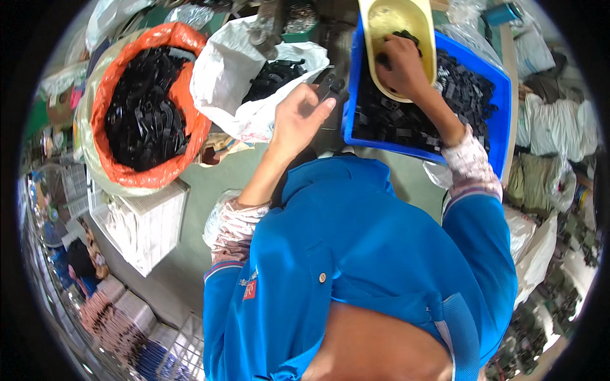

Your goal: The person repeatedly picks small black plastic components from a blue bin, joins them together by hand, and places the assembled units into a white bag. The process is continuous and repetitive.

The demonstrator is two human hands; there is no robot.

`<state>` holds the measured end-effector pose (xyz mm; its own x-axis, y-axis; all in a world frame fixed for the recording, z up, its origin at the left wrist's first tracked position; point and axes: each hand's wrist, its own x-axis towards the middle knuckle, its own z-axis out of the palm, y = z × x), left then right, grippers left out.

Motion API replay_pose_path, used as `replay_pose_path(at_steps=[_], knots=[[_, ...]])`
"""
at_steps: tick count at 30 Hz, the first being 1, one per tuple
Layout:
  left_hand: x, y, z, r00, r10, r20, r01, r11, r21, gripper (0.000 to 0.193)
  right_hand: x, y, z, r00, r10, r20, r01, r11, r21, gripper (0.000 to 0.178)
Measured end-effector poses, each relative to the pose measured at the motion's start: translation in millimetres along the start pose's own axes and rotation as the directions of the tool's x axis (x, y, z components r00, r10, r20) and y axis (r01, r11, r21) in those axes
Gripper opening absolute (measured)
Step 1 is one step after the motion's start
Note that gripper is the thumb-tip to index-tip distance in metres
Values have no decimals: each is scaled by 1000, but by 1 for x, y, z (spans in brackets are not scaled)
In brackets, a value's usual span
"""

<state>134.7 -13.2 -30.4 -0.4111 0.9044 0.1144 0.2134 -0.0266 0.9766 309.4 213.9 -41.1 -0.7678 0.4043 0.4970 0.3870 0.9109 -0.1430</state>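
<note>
Near the middle, my left hand [297,120] pinches a black plastic part [331,85] with rounded knobs between thumb and fingers. It is beside the mouth of a white plastic sack [219,70] holding black parts [273,77]. My right hand [401,68] reaches into a yellow tray [397,16], its fingers curled down among small black pieces [406,36]. What those fingers grip is hidden. The tray sits over a blue bin [507,114] filled with small black plastic pieces [467,95].
To the left, an orange-lined sack [105,149] full of glossy black parts stands above a white crate [152,228]. A dark metal machine post [270,28] rises behind the white sack. A green container [302,32] is at the back. Plastic bags [553,127] crowd the right side.
</note>
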Motion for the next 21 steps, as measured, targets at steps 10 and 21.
replay_pose_path(at_steps=[10,21], knots=[[20,-1,-53,998,35,54,-24,980,-199,26,38,-97,-35,854,224,469,-519,343,783,37],[42,0,-114,983,116,144,-123,992,36,20,92,-133,-22,883,194,427,-459,544,703,23]])
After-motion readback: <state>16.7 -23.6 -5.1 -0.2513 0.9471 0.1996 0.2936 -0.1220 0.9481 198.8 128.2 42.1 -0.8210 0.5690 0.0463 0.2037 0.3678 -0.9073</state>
